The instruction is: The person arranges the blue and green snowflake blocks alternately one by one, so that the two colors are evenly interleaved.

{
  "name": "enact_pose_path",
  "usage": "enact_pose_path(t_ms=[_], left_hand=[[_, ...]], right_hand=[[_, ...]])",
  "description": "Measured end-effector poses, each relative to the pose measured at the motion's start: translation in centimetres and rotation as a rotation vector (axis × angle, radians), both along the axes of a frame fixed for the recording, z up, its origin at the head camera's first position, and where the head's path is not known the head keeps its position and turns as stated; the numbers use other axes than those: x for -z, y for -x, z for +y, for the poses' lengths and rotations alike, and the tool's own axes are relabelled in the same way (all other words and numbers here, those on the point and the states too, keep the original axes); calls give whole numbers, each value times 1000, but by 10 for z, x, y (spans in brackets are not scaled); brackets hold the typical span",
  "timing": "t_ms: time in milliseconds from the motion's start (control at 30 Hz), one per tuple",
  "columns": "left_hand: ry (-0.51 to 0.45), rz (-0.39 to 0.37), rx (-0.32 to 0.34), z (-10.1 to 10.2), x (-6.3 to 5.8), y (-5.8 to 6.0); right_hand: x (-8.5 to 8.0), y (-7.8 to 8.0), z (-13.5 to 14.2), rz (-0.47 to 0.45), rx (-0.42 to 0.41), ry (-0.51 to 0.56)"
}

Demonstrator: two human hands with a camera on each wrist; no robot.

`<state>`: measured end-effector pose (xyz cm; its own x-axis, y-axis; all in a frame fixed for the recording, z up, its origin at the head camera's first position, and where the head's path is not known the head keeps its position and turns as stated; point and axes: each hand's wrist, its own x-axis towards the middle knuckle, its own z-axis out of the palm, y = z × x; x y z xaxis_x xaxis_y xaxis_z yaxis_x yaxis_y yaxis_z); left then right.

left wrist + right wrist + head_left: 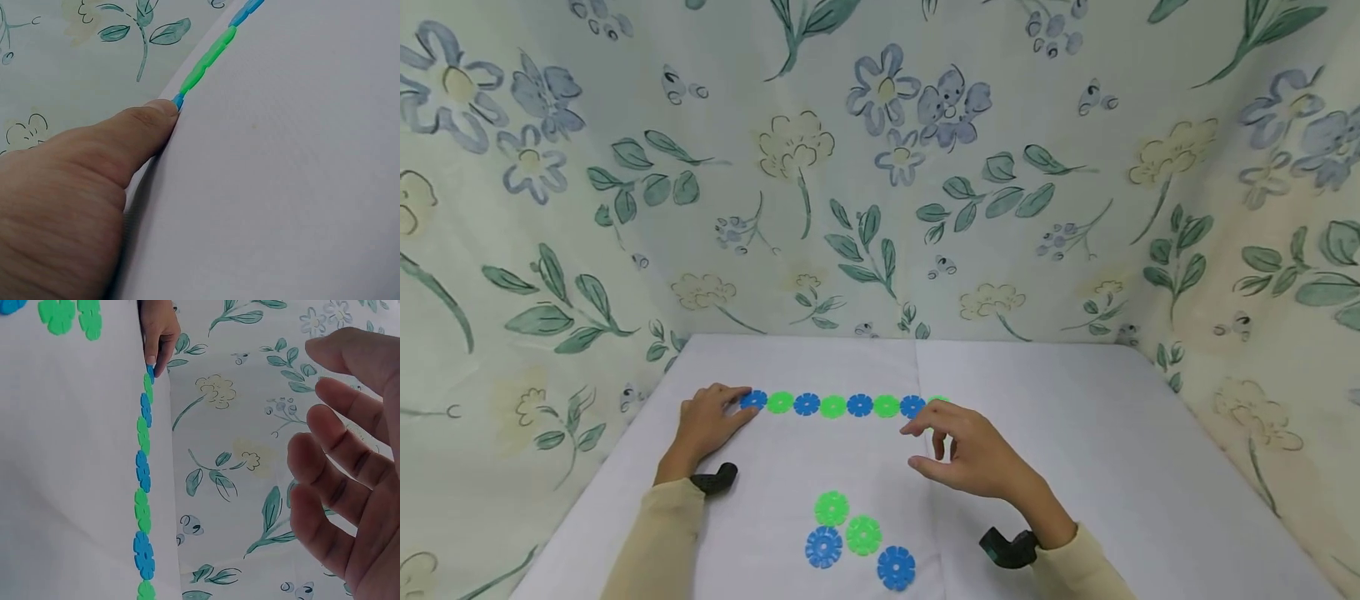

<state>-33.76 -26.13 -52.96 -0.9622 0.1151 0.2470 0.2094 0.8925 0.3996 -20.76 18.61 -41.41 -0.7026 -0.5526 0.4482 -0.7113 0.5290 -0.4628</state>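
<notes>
Blue and green notched plastic snowflake discs alternate in a straight row across the white table. At the row's left end, my left hand [707, 421] pinches a blue snowflake disc [754, 401] between thumb and fingers. The left wrist view shows the thumb [164, 107] against that disc's edge. Over the right end hovers my right hand [977, 454], fingers loosely bent and nothing held. It partly covers the last green snowflake disc [937, 400]; the right wrist view shows part of this green disc [145, 590] at the bottom edge.
Nearer the front lie loose discs: a green one [832, 508], another green one [863, 535], a blue one [823, 547] and a second blue one [896, 568]. Flowered cloth [865, 208] hangs behind and beside the white table [1075, 417]. Each wrist carries a black camera mount [1011, 548].
</notes>
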Motion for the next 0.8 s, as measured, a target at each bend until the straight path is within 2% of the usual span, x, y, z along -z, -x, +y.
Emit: enact_pose_path(t_ms=[167,567,800], left_hand=[[4,-2,-1,6,-4,0],[19,-7,0,6,-2,2],[13,-8,-9,1,-1,2]], right_hand=[[4,-7,1,-44,-67,-12],[30,-14,6,-265,-71,-46],[41,-19,4,-333,-141,-92]])
